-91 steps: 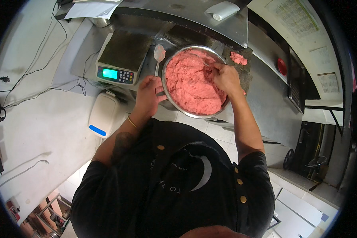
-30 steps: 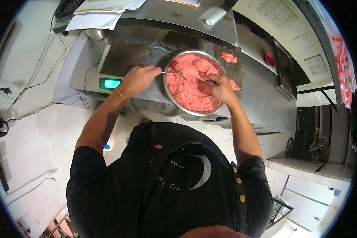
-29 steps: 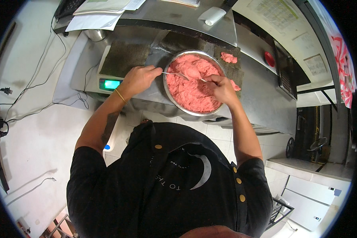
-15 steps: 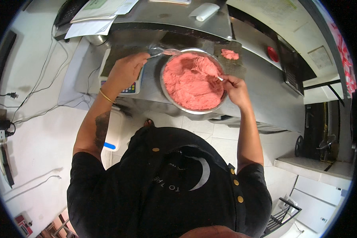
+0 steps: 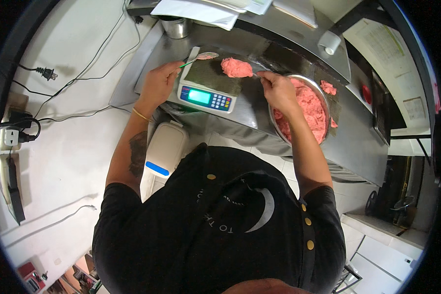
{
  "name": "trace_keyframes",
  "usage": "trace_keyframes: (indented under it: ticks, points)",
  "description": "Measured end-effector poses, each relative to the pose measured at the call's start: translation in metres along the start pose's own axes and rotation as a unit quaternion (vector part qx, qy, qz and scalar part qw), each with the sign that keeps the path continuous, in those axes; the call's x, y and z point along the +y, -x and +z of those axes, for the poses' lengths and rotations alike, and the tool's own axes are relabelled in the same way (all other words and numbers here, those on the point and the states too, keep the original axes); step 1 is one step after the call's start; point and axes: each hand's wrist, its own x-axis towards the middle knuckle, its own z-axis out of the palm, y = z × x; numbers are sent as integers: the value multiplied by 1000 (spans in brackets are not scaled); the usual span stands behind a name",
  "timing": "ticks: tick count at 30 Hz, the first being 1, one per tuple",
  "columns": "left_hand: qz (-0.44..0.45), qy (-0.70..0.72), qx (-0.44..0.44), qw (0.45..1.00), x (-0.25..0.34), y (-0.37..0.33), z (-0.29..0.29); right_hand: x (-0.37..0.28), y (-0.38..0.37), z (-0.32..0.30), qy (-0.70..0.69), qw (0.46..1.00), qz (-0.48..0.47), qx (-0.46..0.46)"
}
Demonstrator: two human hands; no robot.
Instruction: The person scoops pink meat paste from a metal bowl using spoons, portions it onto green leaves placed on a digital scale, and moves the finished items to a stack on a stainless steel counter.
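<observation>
Left hand (image 5: 162,81): your fingers pinch a slim metal spoon (image 5: 208,56) over the white digital scale (image 5: 201,96). Right hand (image 5: 279,90): fingers closed on a thin metal handle (image 5: 256,75), likely held level to balance the soft pink paste lump (image 5: 236,67), left of the round steel bowl (image 5: 272,119).

Kitchen workspace, seen from above. Left: a white, brightly lit wall (image 5: 78,161) with dark cables (image 5: 90,78), a hanging plug (image 5: 48,74) and a wall socket (image 5: 11,136). Centre: a steel surface (image 5: 353,153), backed by a raised steel shelf (image 5: 304,40) bearing papers (image 5: 196,12). Below: pale floor tiles (image 5: 289,171) and 1 lidded bin (image 5: 166,146). Right: a pale wall (image 5: 398,88) with posted sheets (image 5: 414,109).
</observation>
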Motion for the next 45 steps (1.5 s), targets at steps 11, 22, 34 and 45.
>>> trace_keyframes:
  ticks: [11, 22, 34, 45]
  points:
    - [50, -107, -96, 988, -72, 1, 17, -29, -8, 106, 49, 998, 27, -11]
    - [77, -105, -160, 978, -103, -6, 28, -32, -5, 113, 10, 997, 74, 26]
    - [104, -94, -146, 979, -96, -11, 31, -34, 8, 62, 49, 996, 28, 75]
    - [181, -133, -98, 969, -96, -12, 10, -36, 25, 60, 197, 977, -84, 0]
